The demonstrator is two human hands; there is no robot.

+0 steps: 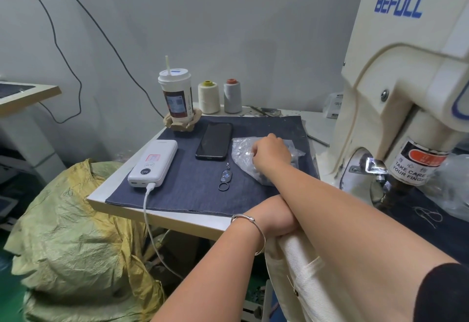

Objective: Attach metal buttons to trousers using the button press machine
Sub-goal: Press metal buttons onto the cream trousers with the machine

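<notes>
I see a cream button press machine (pixel 396 88) with blue lettering, a dark blue denim cloth (pixel 203 195), ribbed cream trousers (pixel 304 266), a white power bank (pixel 153 163), and a yellow-green woven sack (pixel 76 245).

A pale grey wall (pixel 228 30) is crossed by loose black cables (pixel 76 73) — behind a white table (pixel 162 216) covered with dark cloth (pixel 193 177). A green floor (pixel 10 304) is glimpsed bottom left — beneath a yellowish woven sack (pixel 76 240).
</notes>
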